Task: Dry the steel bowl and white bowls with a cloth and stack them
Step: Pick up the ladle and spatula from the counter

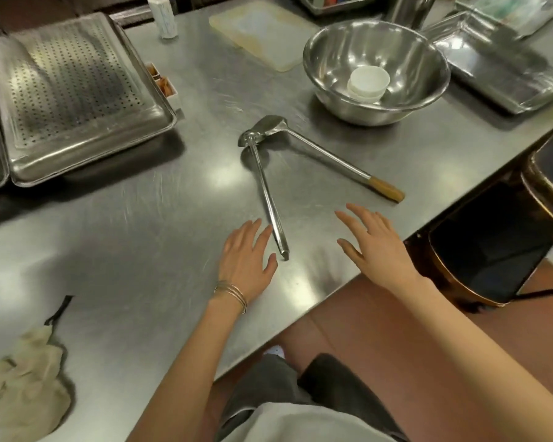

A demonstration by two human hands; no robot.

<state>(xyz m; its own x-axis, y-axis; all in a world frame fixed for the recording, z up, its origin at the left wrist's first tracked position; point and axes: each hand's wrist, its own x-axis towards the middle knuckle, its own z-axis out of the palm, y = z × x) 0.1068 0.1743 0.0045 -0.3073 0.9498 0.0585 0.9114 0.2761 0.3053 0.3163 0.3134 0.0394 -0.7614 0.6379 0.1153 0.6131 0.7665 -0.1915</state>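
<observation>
While both of your hands hover low over the steel table (141, 224), neither one holds anything. Your left hand (246, 260) is spread flat with the fingers wide, and its fingertips sit just beside the near end of a long steel ladle (267, 193); I cannot tell whether they touch the handle. Your right hand (374, 247) is also splayed wide, palm down, near the table's edge, with bare metal under its fingertips.

Beyond your right fingertips lies a second utensil with a wooden handle (385, 189), its head meeting the ladle's bowl farther out from your hands. Well past both sets of fingertips, ahead and to the right, stands the steel bowl (348, 59), upright, with the white bowls (367, 82) stacked inside it. The cloth (23, 387) lies crumpled well behind and to the left of your left hand, near your elbow side of the table. Far out to the left of your left fingertips sits a perforated steel tray (74, 87).
</observation>
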